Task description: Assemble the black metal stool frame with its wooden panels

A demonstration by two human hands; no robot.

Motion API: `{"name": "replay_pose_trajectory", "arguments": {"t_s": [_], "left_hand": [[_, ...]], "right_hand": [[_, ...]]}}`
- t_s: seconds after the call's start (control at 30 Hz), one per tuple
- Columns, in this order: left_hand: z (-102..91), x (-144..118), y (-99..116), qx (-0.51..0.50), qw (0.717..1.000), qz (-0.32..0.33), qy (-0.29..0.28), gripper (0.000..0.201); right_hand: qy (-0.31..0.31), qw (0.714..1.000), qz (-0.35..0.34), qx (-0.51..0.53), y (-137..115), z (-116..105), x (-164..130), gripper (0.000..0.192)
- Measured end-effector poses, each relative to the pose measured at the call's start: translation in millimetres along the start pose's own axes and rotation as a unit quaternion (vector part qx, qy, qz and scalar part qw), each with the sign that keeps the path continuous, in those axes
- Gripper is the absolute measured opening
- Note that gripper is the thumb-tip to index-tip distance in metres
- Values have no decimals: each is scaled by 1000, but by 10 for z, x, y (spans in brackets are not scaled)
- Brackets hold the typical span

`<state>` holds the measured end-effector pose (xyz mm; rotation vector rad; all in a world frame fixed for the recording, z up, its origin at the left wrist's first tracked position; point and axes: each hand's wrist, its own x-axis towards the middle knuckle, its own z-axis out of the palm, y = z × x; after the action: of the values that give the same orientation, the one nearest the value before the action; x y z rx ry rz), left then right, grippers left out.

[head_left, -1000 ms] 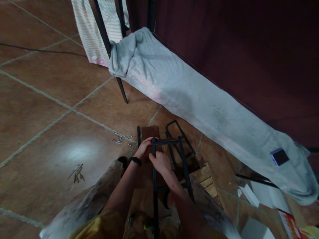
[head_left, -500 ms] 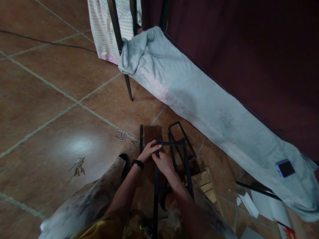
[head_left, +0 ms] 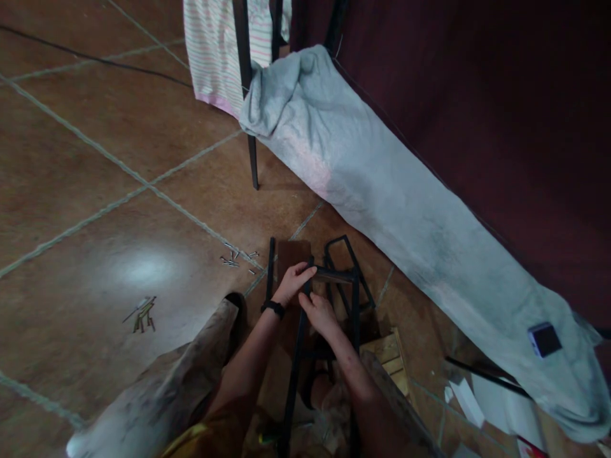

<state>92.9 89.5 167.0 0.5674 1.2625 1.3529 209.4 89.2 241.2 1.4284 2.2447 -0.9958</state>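
A black metal frame [head_left: 356,302] stands between my legs, its top crossbar away from me. My left hand [head_left: 290,284], with a dark band at the wrist, grips the frame's far left corner, thumb and fingers over the bar. Just below it, my right hand [head_left: 319,313] is closed with bent fingers against the left bar; whatever is between its fingertips is too small to make out. Beyond lies a brown padded board [head_left: 292,252], partly hidden by my left hand, with a thin black bar [head_left: 270,267] on its left.
Silver bolts [head_left: 231,259] and brass-coloured fasteners [head_left: 144,315] lie on the tiled floor at left. Another black frame [head_left: 351,254] and a wooden crate [head_left: 392,359] are at right. A phone [head_left: 545,340] rests on the grey cloth-covered ledge [head_left: 405,210]. White paper pieces [head_left: 501,401] lie below.
The frame's top has tilted slightly, and both hands have shifted a little to the right with it. My right hand has drawn slightly down from the corner. The camera view has turned slightly.
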Motion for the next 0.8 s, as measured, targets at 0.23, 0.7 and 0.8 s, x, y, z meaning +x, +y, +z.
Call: {"name": "replay_pose_trajectory", "arguments": {"t_s": [0.23, 0.7, 0.8], "left_hand": [[-37, 75, 31, 3, 1000, 21, 3, 43], [1, 114, -33, 92, 993, 79, 3, 42], [-5, 88, -23, 95, 992, 79, 0, 41]], "right_hand": [[42, 999, -18, 15, 120, 67, 50, 45], [61, 997, -39, 9, 172, 77, 89, 45], [58, 998, -28, 16, 132, 78, 73, 47]]}}
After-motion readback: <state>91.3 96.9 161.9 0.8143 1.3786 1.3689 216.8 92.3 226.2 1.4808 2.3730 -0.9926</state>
